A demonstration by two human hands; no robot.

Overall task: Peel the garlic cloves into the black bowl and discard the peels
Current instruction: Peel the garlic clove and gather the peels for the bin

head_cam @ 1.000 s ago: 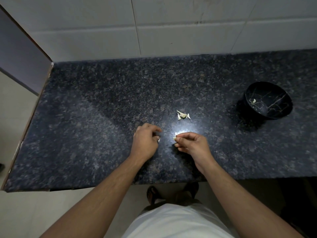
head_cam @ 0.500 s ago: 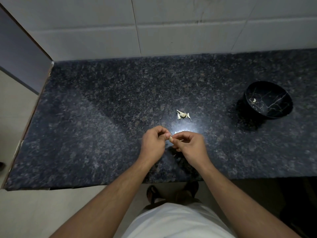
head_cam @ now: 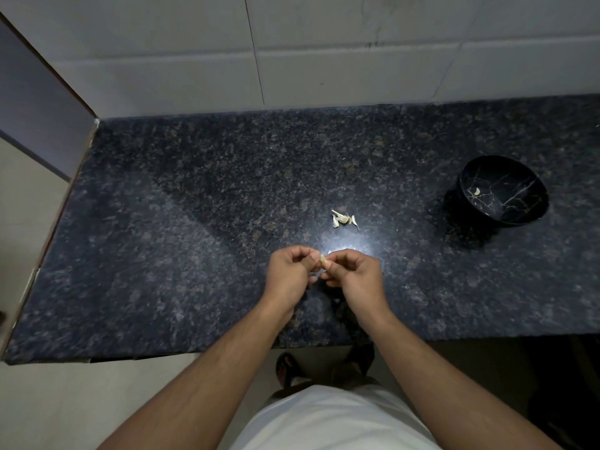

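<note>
A small pale garlic clove (head_cam: pixel 323 261) sits pinched between the fingertips of both hands, just above the counter. My left hand (head_cam: pixel 290 278) and my right hand (head_cam: pixel 354 277) meet at it with fingers curled. Beyond the hands, a little pile of garlic peels (head_cam: pixel 343 219) lies on the dark granite counter (head_cam: pixel 194 222). At the far right stands the black bowl (head_cam: pixel 532 183) with gold veining, and one peeled clove (head_cam: pixel 476 191) lies inside it.
A white tiled wall (head_cam: pixel 324 50) backs the counter. The counter's left end meets a grey panel (head_cam: pixel 35 102), with floor below it. The front edge runs just under my wrists; my feet show below it.
My left hand moved right from the counter to meet my right hand, and both now pinch the clove together. The peel pile and bowl stay put.
</note>
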